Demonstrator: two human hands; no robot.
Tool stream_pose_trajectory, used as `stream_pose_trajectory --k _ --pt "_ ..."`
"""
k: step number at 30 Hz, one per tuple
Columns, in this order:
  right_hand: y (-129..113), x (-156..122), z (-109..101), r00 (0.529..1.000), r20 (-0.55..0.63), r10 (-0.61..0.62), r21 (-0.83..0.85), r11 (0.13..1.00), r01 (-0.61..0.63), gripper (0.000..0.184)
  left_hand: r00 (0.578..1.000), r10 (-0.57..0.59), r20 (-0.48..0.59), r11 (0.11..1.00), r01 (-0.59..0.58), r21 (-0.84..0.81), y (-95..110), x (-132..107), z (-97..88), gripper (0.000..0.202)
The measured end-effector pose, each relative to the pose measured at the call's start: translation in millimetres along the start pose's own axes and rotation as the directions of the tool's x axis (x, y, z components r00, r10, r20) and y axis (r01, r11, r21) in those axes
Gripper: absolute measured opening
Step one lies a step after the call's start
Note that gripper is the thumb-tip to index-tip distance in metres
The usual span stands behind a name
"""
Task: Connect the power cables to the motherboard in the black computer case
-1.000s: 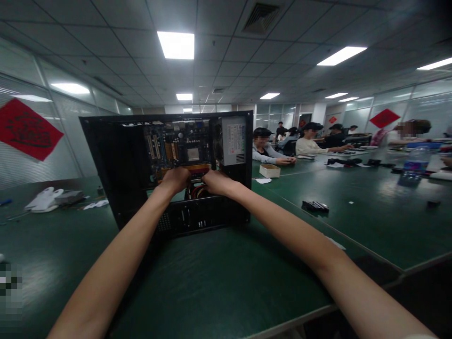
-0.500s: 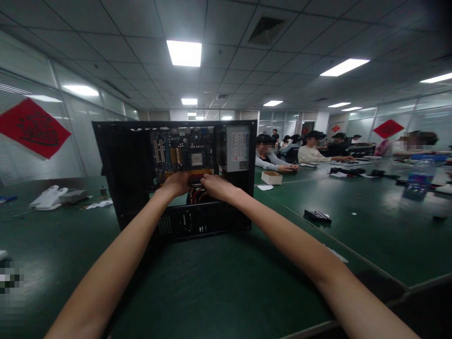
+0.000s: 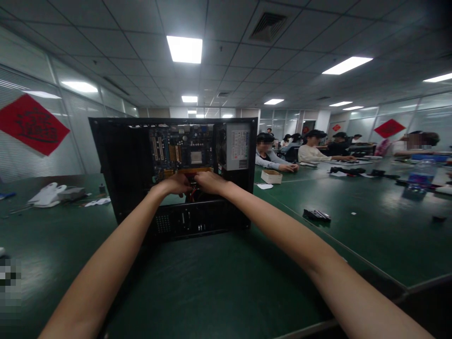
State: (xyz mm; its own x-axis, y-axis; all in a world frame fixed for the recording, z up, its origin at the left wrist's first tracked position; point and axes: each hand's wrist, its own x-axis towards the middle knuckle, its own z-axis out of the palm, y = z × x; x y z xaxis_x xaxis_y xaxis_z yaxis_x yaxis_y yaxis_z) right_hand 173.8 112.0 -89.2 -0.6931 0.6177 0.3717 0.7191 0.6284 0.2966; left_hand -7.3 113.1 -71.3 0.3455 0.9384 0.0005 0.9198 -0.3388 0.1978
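An open black computer case (image 3: 123,165) stands on the green table (image 3: 219,282) with its motherboard (image 3: 181,150) and grey power supply (image 3: 236,147) showing. Both my arms reach into it. My left hand (image 3: 174,183) and my right hand (image 3: 208,181) sit close together, fingers curled, just below the motherboard's lower edge, over a bundle of red and yellow cables (image 3: 192,192). What the fingers grip is hidden inside the case.
White cloth and small parts (image 3: 47,195) lie far left on the table. A dark flat object (image 3: 317,215) lies right of the case, a small cardboard box (image 3: 271,176) behind it. Several seated people (image 3: 310,148) work at tables on the right.
Both hands have drawn closer together and shifted slightly left inside the case. The view has tilted a little; the case has stayed in place.
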Motion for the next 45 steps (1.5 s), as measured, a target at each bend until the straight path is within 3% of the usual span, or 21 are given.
stream_pose_trajectory --k 16,22,45 --pt "-1 0 7 0.999 0.026 0.048 0.019 0.999 -0.049 0.027 1.000 -0.001 0.020 0.999 0.000 0.051 8 -6 -1.8 0.028" --pt "-1 -1 6 0.997 -0.044 0.064 -0.004 0.998 -0.064 0.028 1.000 -0.011 0.009 0.999 0.011 0.054 7 -4 -2.1 0.029" --pt "-4 -3 5 0.999 0.021 0.051 -0.045 0.998 -0.050 0.032 0.999 -0.036 0.019 0.992 0.033 0.126 13 -9 -8.1 0.022"
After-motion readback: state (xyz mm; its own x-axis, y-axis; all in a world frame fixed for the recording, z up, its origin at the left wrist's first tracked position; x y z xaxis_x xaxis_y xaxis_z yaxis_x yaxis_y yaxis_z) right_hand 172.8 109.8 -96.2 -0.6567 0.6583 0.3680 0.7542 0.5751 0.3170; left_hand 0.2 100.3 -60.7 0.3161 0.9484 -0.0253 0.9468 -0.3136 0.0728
